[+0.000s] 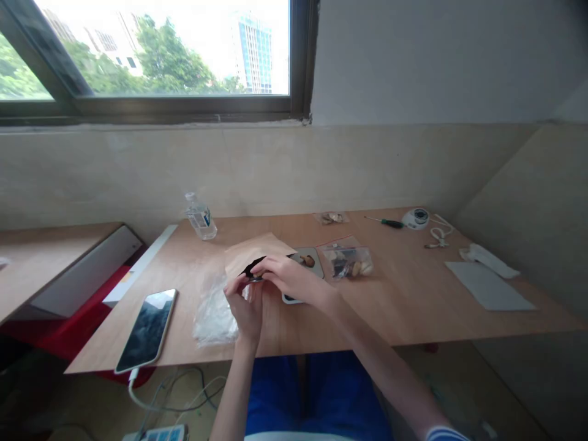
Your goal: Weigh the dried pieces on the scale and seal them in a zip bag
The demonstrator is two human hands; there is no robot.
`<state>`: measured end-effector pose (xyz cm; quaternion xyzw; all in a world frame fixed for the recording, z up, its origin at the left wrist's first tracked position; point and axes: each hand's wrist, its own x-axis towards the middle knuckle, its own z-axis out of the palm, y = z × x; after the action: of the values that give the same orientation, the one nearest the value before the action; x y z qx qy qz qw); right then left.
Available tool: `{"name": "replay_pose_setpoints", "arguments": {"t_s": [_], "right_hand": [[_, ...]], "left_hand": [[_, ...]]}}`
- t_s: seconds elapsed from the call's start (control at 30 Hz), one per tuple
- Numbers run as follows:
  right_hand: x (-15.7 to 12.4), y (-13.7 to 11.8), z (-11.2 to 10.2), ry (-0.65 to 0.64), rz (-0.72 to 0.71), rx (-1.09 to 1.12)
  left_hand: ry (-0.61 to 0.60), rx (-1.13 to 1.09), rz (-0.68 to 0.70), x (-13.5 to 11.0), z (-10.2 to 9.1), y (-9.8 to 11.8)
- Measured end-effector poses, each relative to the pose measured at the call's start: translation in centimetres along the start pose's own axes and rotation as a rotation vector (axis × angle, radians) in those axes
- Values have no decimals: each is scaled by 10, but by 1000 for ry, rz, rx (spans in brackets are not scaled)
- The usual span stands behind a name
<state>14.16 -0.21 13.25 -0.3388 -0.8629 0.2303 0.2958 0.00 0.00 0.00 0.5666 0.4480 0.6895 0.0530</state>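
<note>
From my remote seat: left hand [245, 309] and right hand [294, 282] curled nearly closed, both pinching a small black piece [253, 268] over a paper sheet [250, 252] on the surface [404, 306]. It looks light and thin; best gripped by its edges.

We count one left hand [243, 309], one right hand [294, 282], one small black object [252, 268], one smartphone [146, 331], one plastic water bottle [201, 217], one screwdriver [384, 222], two small plastic bags of pieces [346, 260], one crumpled clear plastic bag [215, 313], one brown paper sheet [252, 252], and one grey sheet [489, 286] on the surface [404, 312].
</note>
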Motion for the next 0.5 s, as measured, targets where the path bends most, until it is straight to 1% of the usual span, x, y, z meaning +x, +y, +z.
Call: {"name": "replay_pose_setpoints", "arguments": {"t_s": [0.07, 0.17, 0.27, 0.33, 0.37, 0.43, 0.5], "right_hand": [[-12, -4, -4, 112, -10, 116], [-36, -1, -9, 248, 50, 303], [-63, 18, -9, 420, 145, 425], [-77, 38, -5, 498, 216, 371], [-83, 49, -2, 493, 250, 299], [-91, 71, 6, 440, 304, 140], [-94, 92, 15, 388, 339, 32]], "left_hand": [[0, 7, 5, 1, 0, 0], [1, 33, 18, 4, 0, 3], [5, 47, 25, 6, -1, 5], [2, 53, 26, 7, -1, 5], [2, 58, 27, 7, -1, 4], [2, 67, 30, 7, -1, 3], [5, 81, 37, 6, -1, 3]]}}
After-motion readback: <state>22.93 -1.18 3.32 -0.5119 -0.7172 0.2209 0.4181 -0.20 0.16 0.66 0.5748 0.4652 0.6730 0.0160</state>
